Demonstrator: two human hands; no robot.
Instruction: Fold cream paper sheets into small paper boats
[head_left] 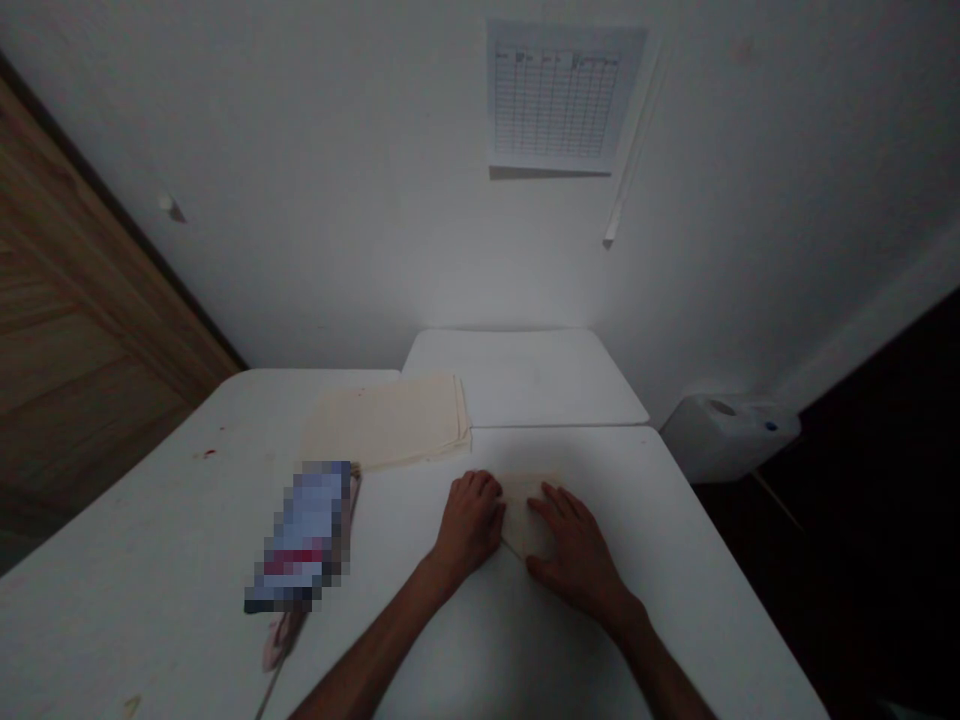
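A small folded cream sheet (521, 515), cloth or paper, lies on the white table (480, 660). At its left edge is my left hand (471, 520), its fingers curled together on that edge. My right hand (576, 548) rests over the sheet's right side, with fingers spread and laid down flat. It covers part of the sheet. Farther left lies a stack of larger cream sheets (386, 420) of similar colour, with uneven edges.
A blurred-out blue item (307, 530) lies left of my hands, with a pinkish thing (281, 640) under its near end. A white board or table leaf (525, 375) meets the wall. A white container (731, 430) stands beyond the right edge. A printed chart (559, 100) hangs above.
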